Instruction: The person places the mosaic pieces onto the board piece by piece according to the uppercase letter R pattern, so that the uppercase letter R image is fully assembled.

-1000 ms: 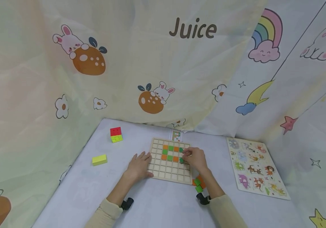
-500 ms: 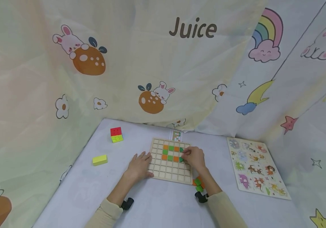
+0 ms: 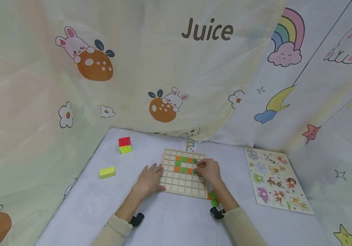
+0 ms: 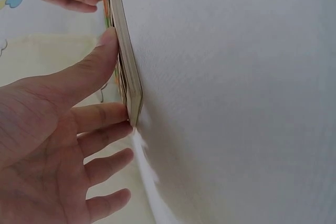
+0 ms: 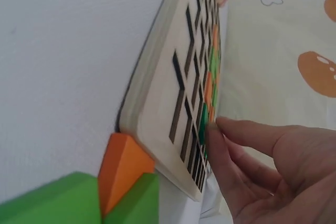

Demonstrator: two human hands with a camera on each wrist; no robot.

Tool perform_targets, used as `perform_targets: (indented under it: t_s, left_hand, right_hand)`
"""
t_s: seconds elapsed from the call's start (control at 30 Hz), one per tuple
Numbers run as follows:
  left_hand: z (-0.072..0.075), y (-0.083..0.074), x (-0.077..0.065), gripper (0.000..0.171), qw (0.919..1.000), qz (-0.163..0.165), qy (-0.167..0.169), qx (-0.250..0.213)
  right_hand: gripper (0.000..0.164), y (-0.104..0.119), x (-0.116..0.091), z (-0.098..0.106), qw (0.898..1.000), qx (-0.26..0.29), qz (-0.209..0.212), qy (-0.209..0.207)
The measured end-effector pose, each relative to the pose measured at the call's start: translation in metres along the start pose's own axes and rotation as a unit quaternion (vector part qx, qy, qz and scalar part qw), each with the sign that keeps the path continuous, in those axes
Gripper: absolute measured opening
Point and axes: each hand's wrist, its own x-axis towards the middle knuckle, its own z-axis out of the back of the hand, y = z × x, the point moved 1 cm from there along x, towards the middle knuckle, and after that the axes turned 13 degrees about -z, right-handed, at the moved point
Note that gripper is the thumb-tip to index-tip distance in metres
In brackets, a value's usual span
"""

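A pale wooden grid board [image 3: 179, 188] lies on the table, with orange and green blocks [image 3: 183, 170] set in some of its cells. My left hand [image 3: 149, 179] rests on the board's left edge, its fingers extended; the left wrist view shows the thumb [image 4: 100, 64] and two fingertips touching the edge. My right hand [image 3: 211, 169] is over the board's right side, thumb and forefinger pinching a green block [image 5: 203, 124] at a cell. The fingers partly cover that block. Several loose green and orange blocks [image 3: 214, 203] lie by the board's near right corner.
A small pattern card [image 3: 190, 146] lies behind the board. To the left are a red and yellow cube [image 3: 125, 145] and a yellow block [image 3: 107, 172]. An animal picture board [image 3: 277, 181] lies at the right. A printed cloth [image 3: 126, 68] hangs behind.
My right hand has shifted slightly left, and the green block at its fingertips now sits closer to the orange block beside it. My left hand stays in place.
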Motion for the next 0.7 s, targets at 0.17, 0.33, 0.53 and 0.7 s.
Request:
perform_targets:
  t_s: [0.17, 0.33, 0.53, 0.7]
  left_hand:
    - [-0.001, -0.002, 0.001, 0.091, 1.0, 0.002, 0.001, 0.003]
    - [-0.001, -0.003, 0.002, 0.09, 1.0, 0.003, -0.002, -0.003]
    - [0.0, -0.005, 0.001, 0.09, 0.9999, -0.001, -0.008, -0.01]
    - [0.001, -0.004, 0.001, 0.091, 0.9999, 0.004, -0.006, -0.008]
  right_hand:
    - [0.014, -0.005, 0.001, 0.002, 0.999, 0.035, -0.009, 0.03]
    - [0.016, -0.007, -0.003, 0.01, 0.997, 0.061, -0.026, 0.036]
    - [0.018, -0.013, -0.009, 0.032, 0.996, 0.087, -0.026, 0.024]
    - [0.02, -0.025, -0.012, 0.049, 0.999, 0.042, -0.018, 0.003]
